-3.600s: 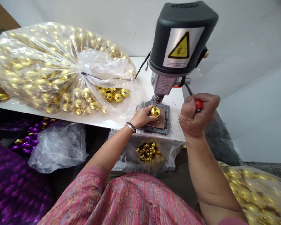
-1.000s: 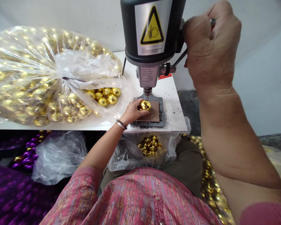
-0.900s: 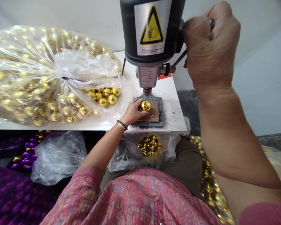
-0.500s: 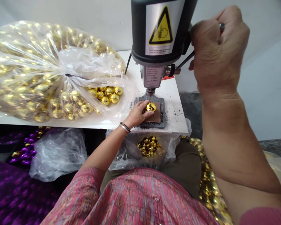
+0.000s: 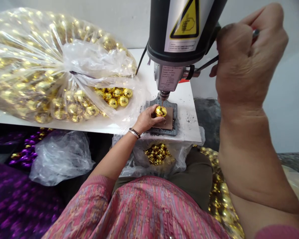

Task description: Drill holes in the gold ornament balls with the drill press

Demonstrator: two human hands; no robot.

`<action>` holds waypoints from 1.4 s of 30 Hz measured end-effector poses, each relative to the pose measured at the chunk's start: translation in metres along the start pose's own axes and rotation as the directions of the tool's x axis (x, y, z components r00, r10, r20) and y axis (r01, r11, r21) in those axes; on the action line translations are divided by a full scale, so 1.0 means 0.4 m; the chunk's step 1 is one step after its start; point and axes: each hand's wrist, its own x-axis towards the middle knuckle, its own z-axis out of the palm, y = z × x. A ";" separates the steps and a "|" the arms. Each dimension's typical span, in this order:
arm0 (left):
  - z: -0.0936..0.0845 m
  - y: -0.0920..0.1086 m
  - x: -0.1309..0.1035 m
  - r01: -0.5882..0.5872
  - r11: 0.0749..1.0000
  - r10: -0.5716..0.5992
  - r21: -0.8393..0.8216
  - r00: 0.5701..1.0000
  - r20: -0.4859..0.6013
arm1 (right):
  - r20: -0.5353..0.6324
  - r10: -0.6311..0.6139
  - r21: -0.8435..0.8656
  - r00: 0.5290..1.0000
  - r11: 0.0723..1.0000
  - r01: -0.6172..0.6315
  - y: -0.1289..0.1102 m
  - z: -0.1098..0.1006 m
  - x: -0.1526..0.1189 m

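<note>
My left hand (image 5: pixel 148 118) is closed around a shiny gold faceted ball (image 5: pixel 160 111), thumb in front and fingers behind. The ball rests on a brown board (image 5: pixel 167 122) laid over the grey base (image 5: pixel 174 113) of a bench drill press (image 5: pixel 180 30). Directly above the ball is the thin drill bit (image 5: pixel 162 102); whether its tip touches the ball I cannot tell. High on the right, my right hand (image 5: pixel 251 59) is wrapped round the drill press's feed lever (image 5: pixel 208 63), the lever's end hidden inside the fist.
A big clear bag of gold balls (image 5: pixel 40 76) covers the table's left side, its mouth spilling balls (image 5: pixel 118 97). Dark shavings lie around the drill base. Below the table edge hangs a plastic bag of gold balls (image 5: pixel 158 154). Purple balls (image 5: pixel 22 199) fill the lower left.
The view has shifted, so the drill press and right hand appear farther right. The left fingers have drawn back from the ball's top to its side. Both hands keep their hold.
</note>
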 end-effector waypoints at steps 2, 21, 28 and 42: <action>0.002 0.001 0.002 0.008 1.000 -0.008 0.014 1.000 0.003 | -0.033 -0.031 0.001 0.999 1.000 0.031 -0.007 -0.002 -0.025; 0.002 0.002 -0.004 0.000 1.000 0.000 -0.011 1.000 0.009 | -0.119 -0.383 -0.191 0.916 0.914 0.357 0.072 0.004 -0.177; -0.003 0.009 -0.005 0.027 0.999 -0.026 -0.028 0.999 0.036 | -0.218 -0.403 -0.233 0.889 0.906 0.354 0.103 0.030 -0.204; -0.002 0.020 -0.015 0.018 0.993 -0.013 -0.119 0.999 0.046 | -0.248 -0.331 -0.127 0.911 0.943 0.308 0.133 0.058 -0.259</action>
